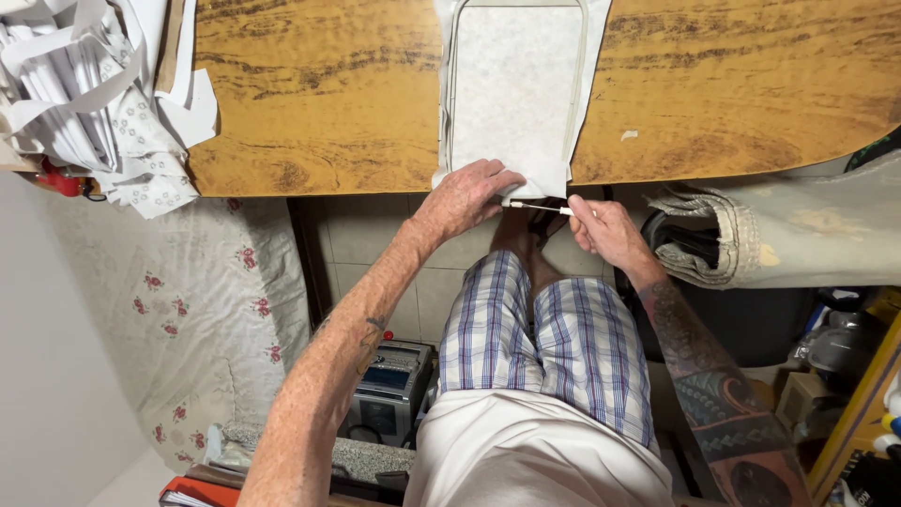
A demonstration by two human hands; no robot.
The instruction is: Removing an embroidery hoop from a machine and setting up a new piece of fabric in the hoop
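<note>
Plaid shorts (544, 329) and a white shirt hem fill the near foreground; the person sits at the edge of a wooden worktop (319, 103).

Work piece: a rectangular hoop frame (514, 84) with rounded corners, laid flat on the worktop with pale mottled fabric (516, 94) stretched inside it. Its near end overhangs the worktop edge, toward the lap.

Left hand (466, 195): fingers curled over the frame's near end, pressing down on the folded fabric there. Grip closed on the frame end.

Right hand (605, 230): pinching a thin white rod-like piece (542, 208) that runs sideways from the frame's near corner. I cannot tell whether it is a screw, a pin or a tool. Grip clenched on it.

Progress, as I judge it: fabric already sits inside the frame and looks smooth across the visible span, so seating seems done. Fastening at the near end looks still in hand; no stitching visible on the fabric.

Outward: heap of white paper strips and printed cloth (94, 94) at the worktop's far left; floral bedding (188, 310) below left; a grey machine (387, 390) on the floor; rolled grey cloth (751, 235) to the right.
</note>
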